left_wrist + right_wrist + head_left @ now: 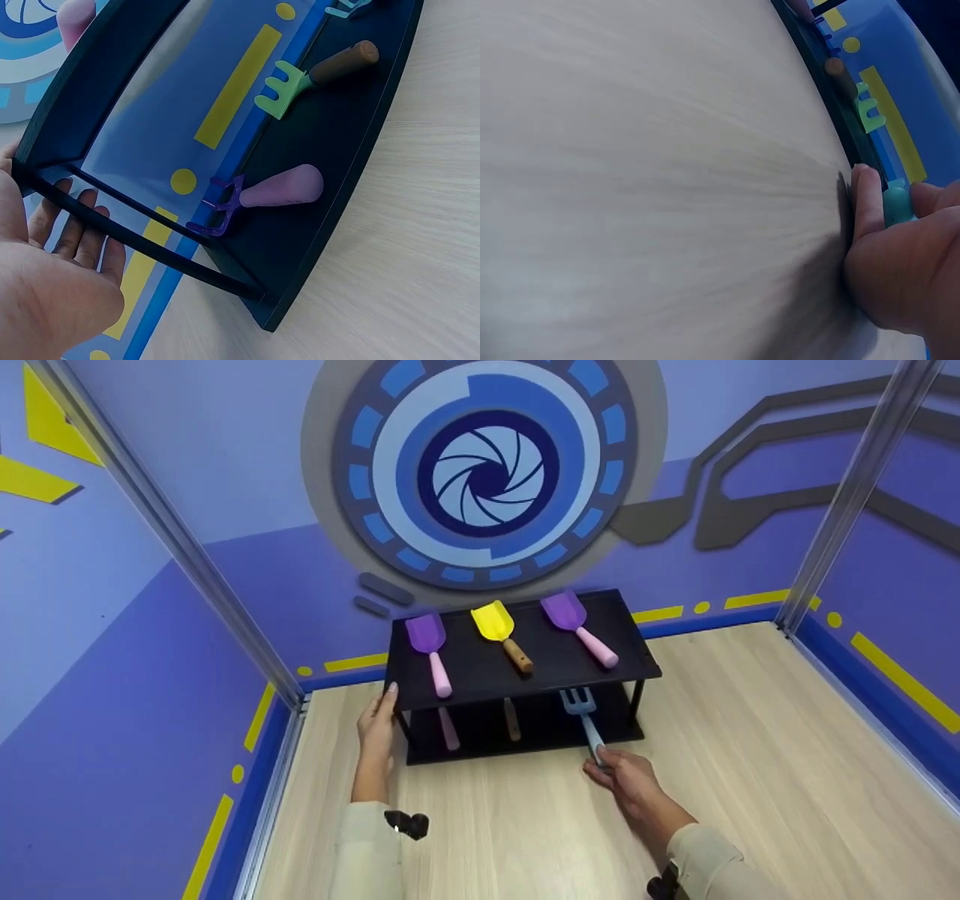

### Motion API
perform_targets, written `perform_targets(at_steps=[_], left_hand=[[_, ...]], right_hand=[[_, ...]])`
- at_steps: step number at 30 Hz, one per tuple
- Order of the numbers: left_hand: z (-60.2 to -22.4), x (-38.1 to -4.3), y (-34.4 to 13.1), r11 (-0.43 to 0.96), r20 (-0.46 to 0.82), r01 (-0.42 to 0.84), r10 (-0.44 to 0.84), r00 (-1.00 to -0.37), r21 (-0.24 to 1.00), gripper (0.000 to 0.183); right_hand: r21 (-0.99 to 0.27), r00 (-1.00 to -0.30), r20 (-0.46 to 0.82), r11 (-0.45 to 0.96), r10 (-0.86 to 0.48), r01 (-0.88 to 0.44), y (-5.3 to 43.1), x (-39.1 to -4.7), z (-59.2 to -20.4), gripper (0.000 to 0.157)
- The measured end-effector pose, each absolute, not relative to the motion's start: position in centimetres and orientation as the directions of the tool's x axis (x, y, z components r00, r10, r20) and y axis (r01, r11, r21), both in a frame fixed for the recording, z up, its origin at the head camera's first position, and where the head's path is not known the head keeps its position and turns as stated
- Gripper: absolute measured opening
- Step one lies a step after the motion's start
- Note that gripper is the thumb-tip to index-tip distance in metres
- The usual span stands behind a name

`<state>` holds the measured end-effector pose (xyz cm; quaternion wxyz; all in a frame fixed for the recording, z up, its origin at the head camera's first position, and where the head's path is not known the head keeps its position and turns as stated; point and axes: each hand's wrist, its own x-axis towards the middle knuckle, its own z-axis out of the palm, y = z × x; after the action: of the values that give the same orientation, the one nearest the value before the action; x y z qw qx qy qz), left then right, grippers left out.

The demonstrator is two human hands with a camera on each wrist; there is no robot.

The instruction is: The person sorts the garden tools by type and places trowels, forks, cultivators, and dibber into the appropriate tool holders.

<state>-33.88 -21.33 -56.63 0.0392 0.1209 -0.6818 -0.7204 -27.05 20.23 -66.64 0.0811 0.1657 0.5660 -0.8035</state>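
My right hand [626,780] pinches the handle end of a light blue hand fork [581,709], whose tines reach in over the lower shelf [544,739] of a black two-tier rack. The left hand [377,724] holds the left front corner of the upper shelf [480,688], thumb on top, fingers below. On that upper shelf lie a purple scoop with a pink handle [439,671], a yellow scoop with a wooden handle [493,622] and another purple scoop [565,611]. Below, in the left wrist view, are a purple fork with a pink handle [281,187] and a green fork with a brown handle [281,94].
The rack stands on a light wood-grain table [502,825], close to the blue and purple back wall [262,577]. Side panels with metal posts [172,525] stand at left and right. Thin black posts [637,699] join the two shelves at the corners.
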Motion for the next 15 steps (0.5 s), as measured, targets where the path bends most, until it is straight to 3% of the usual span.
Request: perform_targets(at_steps=[6, 15], left_hand=[[-56.58, -33.9, -21.23, -0.067, -0.121, -0.108, -0.219, -0.968, 0.992, 0.079], [-56.75, -34.04, -21.34, -0.065, -0.113, -0.101, -0.222, -0.968, 0.993, 0.081]], right_hand=[[-0.896, -0.921, -0.373, -0.301, 0.111, 0.326, 19.93, -27.41, -66.73, 0.042], [-0.844, -0.877, -0.459, -0.377, 0.141, 0.382, 19.6, -27.94, -65.96, 0.047]])
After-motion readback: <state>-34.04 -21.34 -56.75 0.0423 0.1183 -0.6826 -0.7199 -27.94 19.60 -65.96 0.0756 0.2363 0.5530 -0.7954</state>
